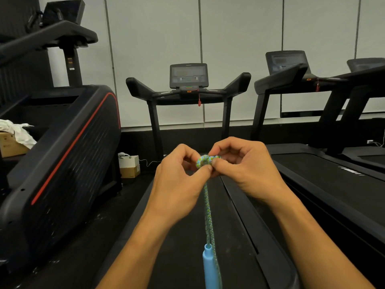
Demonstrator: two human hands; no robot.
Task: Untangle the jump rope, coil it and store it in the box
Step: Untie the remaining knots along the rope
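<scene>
A braided green, blue and yellow jump rope [205,161] is bunched into a small knot held up in front of me. My left hand [180,180] pinches the knot from the left with thumb and fingers. My right hand [243,165] pinches it from the right. Two strands of rope [208,213] hang straight down from the knot, and a light blue handle [208,265] dangles at the bottom of the view. A small cardboard box [129,166] with a white top sits on the floor to the left.
I stand over a black treadmill belt [187,247] with its console [188,75] ahead. A second treadmill [333,174] is on the right, a large black machine with a red stripe [62,159] on the left. Another cardboard box with white cloth [12,140] is far left.
</scene>
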